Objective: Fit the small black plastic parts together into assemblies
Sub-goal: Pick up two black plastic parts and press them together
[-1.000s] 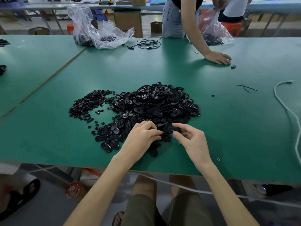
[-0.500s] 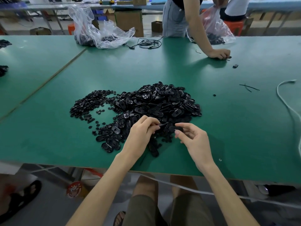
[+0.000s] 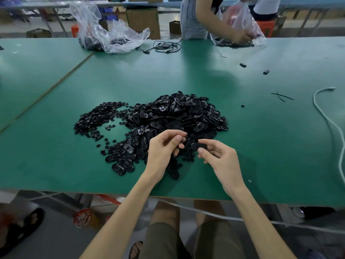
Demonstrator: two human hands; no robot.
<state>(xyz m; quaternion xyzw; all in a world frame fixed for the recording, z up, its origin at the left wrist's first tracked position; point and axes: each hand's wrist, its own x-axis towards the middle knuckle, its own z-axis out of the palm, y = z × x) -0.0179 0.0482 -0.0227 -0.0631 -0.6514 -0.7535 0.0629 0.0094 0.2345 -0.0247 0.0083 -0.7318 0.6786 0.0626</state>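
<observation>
Black plastic is now sitting in both hands: the left hand (image 3: 164, 149) and right hand (image 3: 223, 162), digging in the pile (image 3: 179, 116) a second ago, are lifting clear, right pinching an oval plate (image 3: 198, 146), left apparently pinching a small disc (image 3: 181, 146). Fitting is likely starting. Beyond, glossy plates are heaping on the green table (image 3: 261, 137)

oval mound: I see flat black ovals (image 3: 179, 116) heaped mid-table, most with a centre hole, overlapping at all angles
round bits: smaller black pieces (image 3: 95, 118) spread thin just left of the heap, touching its edge
strays: loose ovals (image 3: 121, 161) lying flat at the heap's near-left side
in hand: single oval (image 3: 198, 146) pinched in right hand (image 3: 222, 161), above the heap's near edge
</observation>
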